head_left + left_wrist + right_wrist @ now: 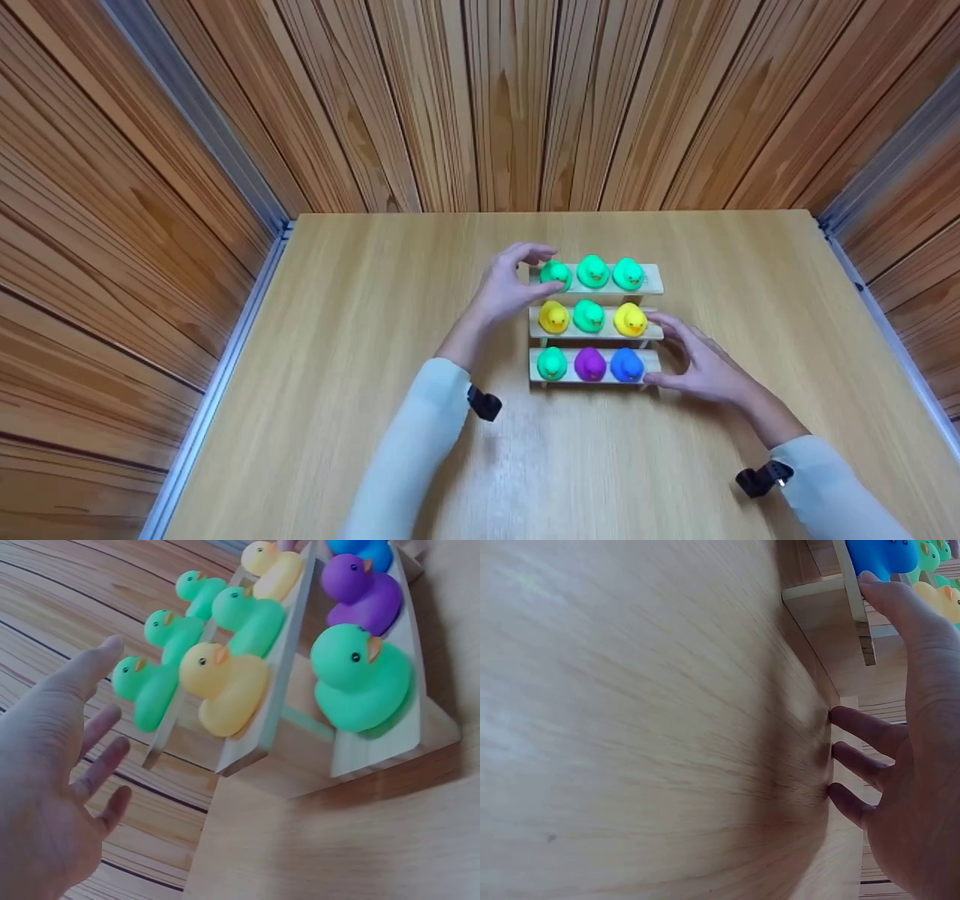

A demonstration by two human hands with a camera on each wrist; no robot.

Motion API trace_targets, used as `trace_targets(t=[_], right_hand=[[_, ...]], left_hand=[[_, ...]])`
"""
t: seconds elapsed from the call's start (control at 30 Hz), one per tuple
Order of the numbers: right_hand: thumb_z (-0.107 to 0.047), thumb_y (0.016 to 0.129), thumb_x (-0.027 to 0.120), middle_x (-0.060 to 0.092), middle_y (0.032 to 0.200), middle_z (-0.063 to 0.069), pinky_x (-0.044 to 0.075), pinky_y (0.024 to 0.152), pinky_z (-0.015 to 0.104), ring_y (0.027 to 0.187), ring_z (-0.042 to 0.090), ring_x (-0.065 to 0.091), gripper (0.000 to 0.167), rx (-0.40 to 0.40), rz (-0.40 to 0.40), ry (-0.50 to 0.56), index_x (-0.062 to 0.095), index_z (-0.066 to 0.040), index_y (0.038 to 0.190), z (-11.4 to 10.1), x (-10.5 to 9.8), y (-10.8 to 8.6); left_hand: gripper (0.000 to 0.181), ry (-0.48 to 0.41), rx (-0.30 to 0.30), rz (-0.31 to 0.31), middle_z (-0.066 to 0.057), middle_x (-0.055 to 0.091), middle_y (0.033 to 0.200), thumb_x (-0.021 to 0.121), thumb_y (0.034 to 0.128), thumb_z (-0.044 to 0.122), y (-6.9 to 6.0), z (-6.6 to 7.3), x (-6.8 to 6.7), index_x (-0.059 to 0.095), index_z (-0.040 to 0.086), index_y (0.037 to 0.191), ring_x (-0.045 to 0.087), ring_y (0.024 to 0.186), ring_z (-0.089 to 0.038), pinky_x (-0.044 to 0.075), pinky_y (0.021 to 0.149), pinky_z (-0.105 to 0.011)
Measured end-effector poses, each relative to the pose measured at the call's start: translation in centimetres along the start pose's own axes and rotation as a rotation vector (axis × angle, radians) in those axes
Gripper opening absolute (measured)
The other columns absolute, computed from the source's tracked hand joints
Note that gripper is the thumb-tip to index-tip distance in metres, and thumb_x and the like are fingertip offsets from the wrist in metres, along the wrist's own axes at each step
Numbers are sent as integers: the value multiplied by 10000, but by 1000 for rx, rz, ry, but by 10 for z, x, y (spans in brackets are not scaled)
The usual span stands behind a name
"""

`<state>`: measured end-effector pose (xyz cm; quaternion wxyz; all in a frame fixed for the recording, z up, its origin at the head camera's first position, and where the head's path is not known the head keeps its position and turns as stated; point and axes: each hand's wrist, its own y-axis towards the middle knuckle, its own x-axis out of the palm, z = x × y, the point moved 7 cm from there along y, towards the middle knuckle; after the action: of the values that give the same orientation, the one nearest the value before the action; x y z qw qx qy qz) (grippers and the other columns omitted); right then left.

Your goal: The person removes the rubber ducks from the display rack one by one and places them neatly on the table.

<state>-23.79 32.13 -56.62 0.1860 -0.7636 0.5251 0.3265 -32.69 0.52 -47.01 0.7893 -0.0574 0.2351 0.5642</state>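
A three-tier wooden stand [651, 279] holds several rubber ducks. Green ducks [592, 271] fill the top tier. On the middle tier a green duck [589, 316] sits between two yellow ducks [553, 317]. The bottom tier carries a green duck [552, 364], a purple duck [590, 364] and a blue duck [627, 365]. My left hand [510, 285] reaches around the top-left green duck [150, 690], thumb in front, fingers spread; contact is unclear. Beside the stand's right end is my right hand [705, 365], fingers extended, its thumb [892, 604] by the blue duck.
The stand is on a light wooden table [337, 337]. Wood-plank walls [502, 105] rise behind and at both sides, with grey metal rails [217, 112] along the corners. Small black devices [484, 403] are worn at both wrists.
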Motion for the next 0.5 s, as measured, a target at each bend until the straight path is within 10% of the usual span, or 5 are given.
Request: trace_targets(t=[0.5], right_hand=[[-283, 930, 949, 433, 1787, 175, 344, 1275, 831, 1556, 553, 521, 989, -6, -4, 22, 369, -253, 1730, -1, 0, 0]], left_hand=[[429, 5, 26, 44, -96, 747, 1390, 903, 965, 129, 3, -2, 15, 782, 101, 1375, 647, 1325, -271, 604, 1188, -436]])
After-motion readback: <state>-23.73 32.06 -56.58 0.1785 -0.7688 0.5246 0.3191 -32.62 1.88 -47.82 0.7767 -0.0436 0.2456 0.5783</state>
